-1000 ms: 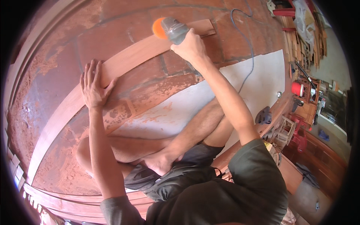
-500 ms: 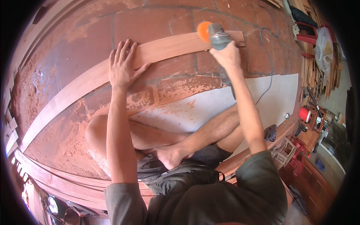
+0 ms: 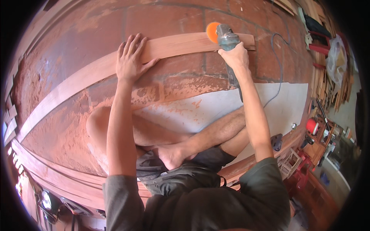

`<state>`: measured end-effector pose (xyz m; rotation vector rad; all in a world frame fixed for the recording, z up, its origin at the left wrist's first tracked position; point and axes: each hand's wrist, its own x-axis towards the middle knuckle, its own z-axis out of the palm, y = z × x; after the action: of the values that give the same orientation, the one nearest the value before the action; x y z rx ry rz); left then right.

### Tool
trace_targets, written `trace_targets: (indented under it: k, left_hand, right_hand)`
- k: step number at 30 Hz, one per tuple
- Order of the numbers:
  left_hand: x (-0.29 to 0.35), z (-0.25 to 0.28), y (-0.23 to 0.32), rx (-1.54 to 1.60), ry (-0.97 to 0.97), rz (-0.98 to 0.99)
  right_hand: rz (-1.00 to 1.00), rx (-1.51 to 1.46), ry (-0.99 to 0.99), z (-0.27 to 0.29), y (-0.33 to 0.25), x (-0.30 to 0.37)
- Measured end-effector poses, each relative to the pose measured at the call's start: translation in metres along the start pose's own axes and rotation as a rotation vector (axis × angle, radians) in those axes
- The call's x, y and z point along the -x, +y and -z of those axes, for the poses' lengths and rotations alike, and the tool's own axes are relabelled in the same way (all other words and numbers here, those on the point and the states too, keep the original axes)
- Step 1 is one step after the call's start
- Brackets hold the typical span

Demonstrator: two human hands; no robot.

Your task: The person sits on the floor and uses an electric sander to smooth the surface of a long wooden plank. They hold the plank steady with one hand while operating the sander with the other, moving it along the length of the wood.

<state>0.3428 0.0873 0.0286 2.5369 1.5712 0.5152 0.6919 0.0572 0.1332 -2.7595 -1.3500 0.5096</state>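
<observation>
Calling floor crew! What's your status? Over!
Left grip open, flat on long brown wooden board. Right grip closed around grey power tool with round orange disc, near board's right end. Thin blue cord lies right of board.

From over here I see the camera riding on the seated person's head, left of its side-by-side twin, and aimed steeply down past the dark T-shirt (image 3: 212, 208) and crossed legs (image 3: 185, 145) to the red tiled floor (image 3: 169, 19). It sits close above the body — the chest fills the lower edge, and the forearms run up and away to the left hand (image 3: 130, 61) and right hand (image 3: 236, 57), both above the middle. The picture is upright, its left being the person's own. The wide fisheye bows the long wooden board (image 3: 177, 44) into an arc — and leans the stacked wood strips (image 3: 321, 82), farther off, along the right rim.
</observation>
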Motion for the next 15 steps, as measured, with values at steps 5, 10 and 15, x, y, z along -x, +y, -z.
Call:
trace_targets:
  k: [5,10,15]
  left_hand:
    - [0.002,0.004,-0.005,-0.008,-0.028,-0.006]
    - [-0.021,0.060,-0.014,0.634,0.181,0.048]
    - [-0.012,0.278,0.046,0.674,0.457,-0.355]
  right_hand:
    - [0.071,-0.029,-0.066,-0.013,-0.010,0.028]
    - [0.065,-0.030,-0.028,-0.009,0.011,0.015]
    - [0.017,-0.028,-0.002,-0.010,0.032,0.016]
